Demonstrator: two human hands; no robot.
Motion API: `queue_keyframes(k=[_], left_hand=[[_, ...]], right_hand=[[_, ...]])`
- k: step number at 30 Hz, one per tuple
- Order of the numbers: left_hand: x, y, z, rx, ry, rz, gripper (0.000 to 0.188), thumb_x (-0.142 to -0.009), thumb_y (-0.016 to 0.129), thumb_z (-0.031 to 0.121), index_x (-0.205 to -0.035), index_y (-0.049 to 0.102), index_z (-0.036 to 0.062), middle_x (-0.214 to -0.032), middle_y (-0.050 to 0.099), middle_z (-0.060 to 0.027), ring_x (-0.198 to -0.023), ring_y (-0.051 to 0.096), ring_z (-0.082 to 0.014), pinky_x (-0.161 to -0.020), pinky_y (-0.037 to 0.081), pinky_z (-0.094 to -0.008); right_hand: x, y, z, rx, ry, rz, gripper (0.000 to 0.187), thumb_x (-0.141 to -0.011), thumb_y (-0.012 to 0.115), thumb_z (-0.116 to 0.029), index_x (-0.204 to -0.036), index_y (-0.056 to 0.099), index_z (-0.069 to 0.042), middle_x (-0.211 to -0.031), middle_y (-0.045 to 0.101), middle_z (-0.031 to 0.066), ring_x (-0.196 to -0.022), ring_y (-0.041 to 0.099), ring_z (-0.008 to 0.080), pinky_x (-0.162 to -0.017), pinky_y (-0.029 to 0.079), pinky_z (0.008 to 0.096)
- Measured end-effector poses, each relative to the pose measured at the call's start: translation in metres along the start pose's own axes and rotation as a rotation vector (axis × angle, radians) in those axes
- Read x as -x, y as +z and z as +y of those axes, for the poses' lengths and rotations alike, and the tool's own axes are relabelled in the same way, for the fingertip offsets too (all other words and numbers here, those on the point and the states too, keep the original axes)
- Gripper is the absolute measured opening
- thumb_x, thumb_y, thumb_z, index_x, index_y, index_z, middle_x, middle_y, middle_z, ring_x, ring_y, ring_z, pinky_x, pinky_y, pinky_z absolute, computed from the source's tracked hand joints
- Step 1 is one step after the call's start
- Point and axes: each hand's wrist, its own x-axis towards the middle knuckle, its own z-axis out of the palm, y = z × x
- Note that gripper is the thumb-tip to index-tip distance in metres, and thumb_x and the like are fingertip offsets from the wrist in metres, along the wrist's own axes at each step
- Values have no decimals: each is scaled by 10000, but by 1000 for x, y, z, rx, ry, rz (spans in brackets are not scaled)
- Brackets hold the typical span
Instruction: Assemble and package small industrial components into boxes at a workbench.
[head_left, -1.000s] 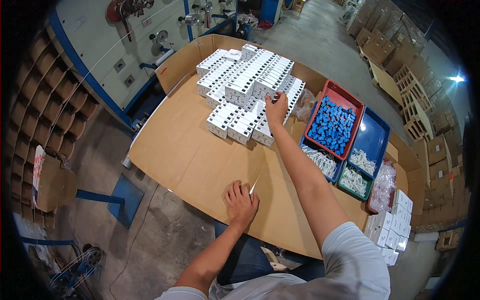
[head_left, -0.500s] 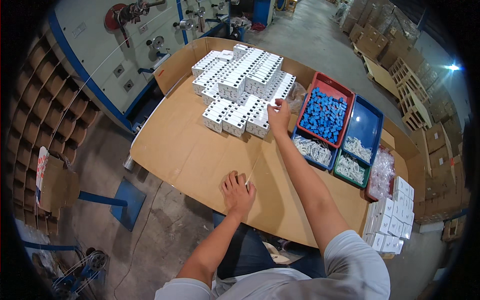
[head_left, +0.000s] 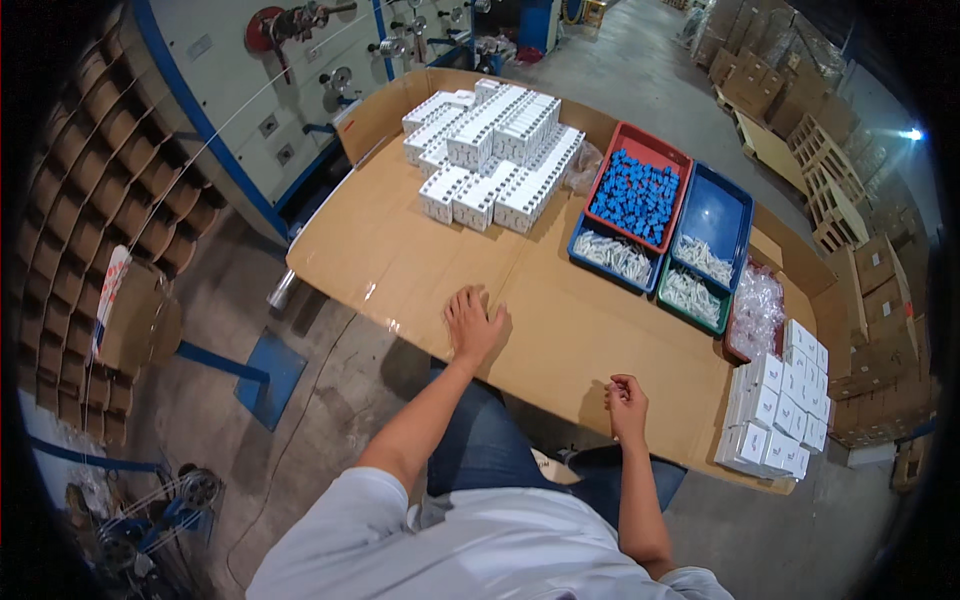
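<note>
Fingers of the left hand (head_left: 472,328) lie spread, palm down, on the cardboard (head_left: 560,330), holding nothing that shows. Those of the right hand (head_left: 627,406) curl in toward the thumb over the near edge; whether something small sits between them, I cannot tell, nor whether they touch the board.

Neither hand is on the boxes. The main stack (head_left: 500,150) stands well apart from both, at the far left of the board, in uneven tiers with dark squares along the tops. The smaller stack (head_left: 775,415) sits at the near right corner, to the right of the right hand.

For good work at this table, I judge, the left palm should bear lightly, so the board doesn't flex, and boxes should be taken by their sides with fingertips, keeping rows square and the raised tiers unjolted. Sleeves should clear the corner stack.

Between the stacks, the red tray (head_left: 685,180) holds blue pieces (head_left: 633,195); the blue tray (head_left: 715,205) and green tray (head_left: 690,318) hold white ones. Reaching around their rims would avoid spills.

Beyond stands a machine (head_left: 235,85).
</note>
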Motion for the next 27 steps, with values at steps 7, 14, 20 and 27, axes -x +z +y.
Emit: queue_keyframes(k=[7,14,20,27], left_hand=[[14,-10,1,417,135,172,386,-860,735,305,-1130,629,49,-1127,638,-128,-1145,547,-329,-1031,394,-459],[154,-39,109,859,442,-738,322,-894,727,296,-760,606,29,-612,585,-107,-535,555,-202,-521,440,-369],[182,-18,103,541,431,-1336,393,-914,697,429,-807,677,50,-651,640,-98,-589,607,-180,-586,492,-363],[167,31,79,519,92,-1521,473,-969,636,476,-841,687,24,-746,660,-52,-663,609,-148,-625,500,-324]], right_hand=[[56,-30,46,129,-107,38,114,-986,626,-72,-1064,662,2,-895,688,41,-754,621,88,-680,526,232],[42,-27,61,-91,-28,98,87,-983,623,-51,-1041,666,-2,-870,676,32,-749,620,74,-664,526,230],[41,-42,74,-169,-43,102,94,-997,611,-57,-1059,658,-4,-871,671,30,-730,617,74,-635,513,219],[33,-40,77,-227,-51,43,108,-1007,576,-50,-1085,635,-3,-957,705,79,-759,636,95,-649,527,232]])
